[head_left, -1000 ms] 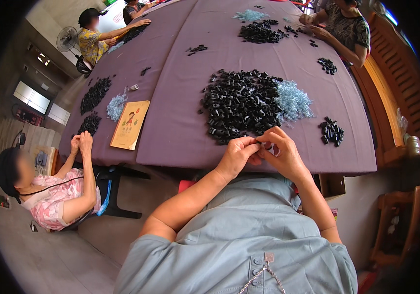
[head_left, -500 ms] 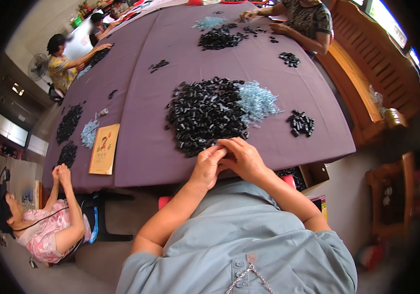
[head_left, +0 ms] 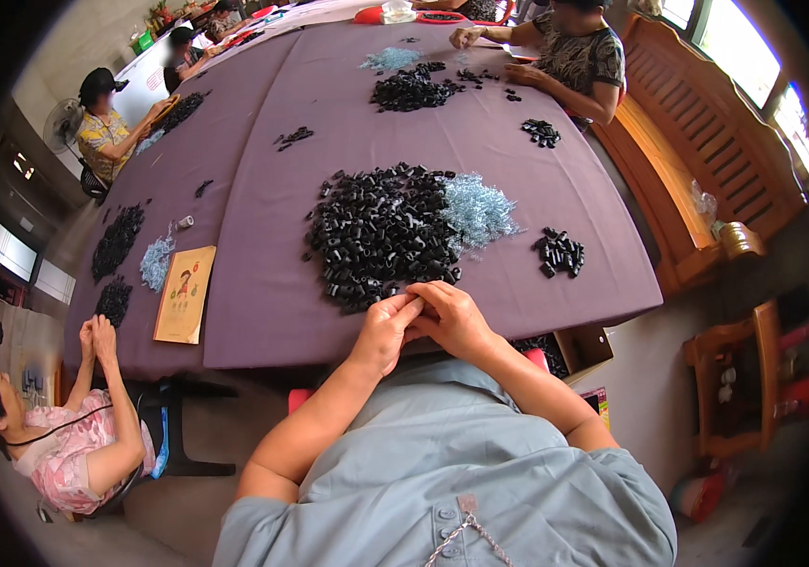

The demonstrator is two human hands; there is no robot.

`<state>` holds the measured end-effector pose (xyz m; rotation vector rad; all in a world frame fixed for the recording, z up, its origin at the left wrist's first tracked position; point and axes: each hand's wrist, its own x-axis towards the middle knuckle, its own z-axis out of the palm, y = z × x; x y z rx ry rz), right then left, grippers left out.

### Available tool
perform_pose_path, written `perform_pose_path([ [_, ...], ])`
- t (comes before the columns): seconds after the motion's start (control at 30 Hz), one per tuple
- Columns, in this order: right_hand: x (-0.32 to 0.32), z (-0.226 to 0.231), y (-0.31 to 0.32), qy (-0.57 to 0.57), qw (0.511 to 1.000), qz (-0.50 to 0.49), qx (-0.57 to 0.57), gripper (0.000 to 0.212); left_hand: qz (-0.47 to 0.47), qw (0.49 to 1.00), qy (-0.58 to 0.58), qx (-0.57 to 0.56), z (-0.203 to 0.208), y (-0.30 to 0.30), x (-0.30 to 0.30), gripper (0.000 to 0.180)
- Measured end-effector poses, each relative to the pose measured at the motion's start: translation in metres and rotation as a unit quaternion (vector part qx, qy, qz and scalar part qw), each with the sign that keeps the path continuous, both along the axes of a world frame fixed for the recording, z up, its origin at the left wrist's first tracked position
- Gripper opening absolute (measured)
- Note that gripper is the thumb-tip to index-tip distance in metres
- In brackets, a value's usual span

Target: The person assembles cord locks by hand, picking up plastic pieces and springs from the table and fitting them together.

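My left hand (head_left: 384,328) and my right hand (head_left: 453,317) meet at the near edge of the purple-covered table (head_left: 263,293). Their fingertips are pinched together; whatever lies between them is hidden. Just beyond the fingers spreads a large pile of small black tube-like plastic pieces (head_left: 376,231). Against its right side lies a heap of small, pale blue, thin pieces (head_left: 482,210), too fine to make out singly. A smaller group of black pieces (head_left: 558,252) sits apart, farther right.
A yellowish booklet (head_left: 183,295) lies to the left. Co-workers sit around the table, one in a pink top (head_left: 78,454) at near left, with their own black and blue piles. A wooden bench (head_left: 706,142) stands along the right; an open cardboard box (head_left: 586,353) is below the table edge.
The whole view has shifted slightly, so the table and piles sit a little more to the left. My hands stay pinched together at the table edge.
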<state>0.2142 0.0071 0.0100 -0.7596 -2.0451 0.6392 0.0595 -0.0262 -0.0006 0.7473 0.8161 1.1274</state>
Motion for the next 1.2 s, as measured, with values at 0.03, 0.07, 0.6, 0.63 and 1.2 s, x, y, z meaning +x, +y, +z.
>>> perform_pose_path([
  [0.03, 0.001, 0.001, 0.0, 0.0, 1.0, 0.003, 0.0, 0.046, 0.003, 1.0, 0.0, 0.0, 0.001, 0.001, 0.0, 0.023],
  [0.07, 0.002, 0.002, 0.0, -0.005, 1.0, 0.0, -0.006, 0.046, -0.002, 1.0, 0.001, -0.016, 0.002, 0.002, 0.001, 0.023],
  [0.6, 0.0, -0.001, 0.001, 0.001, 0.997, -0.004, -0.072, 0.045, 0.104, 0.989, 0.085, -0.062, 0.006, 0.006, 0.024, 0.019],
  [0.63, 0.0, -0.003, 0.002, 0.002, 0.997, -0.004, -0.071, 0.045, 0.128, 0.986, 0.103, -0.032, 0.003, 0.005, 0.028, 0.02],
  [1.2, 0.006, 0.001, 0.006, -0.02, 0.997, 0.012, -0.069, 0.045, -0.047, 0.992, 0.107, -0.04, 0.006, 0.008, -0.004, 0.025],
])
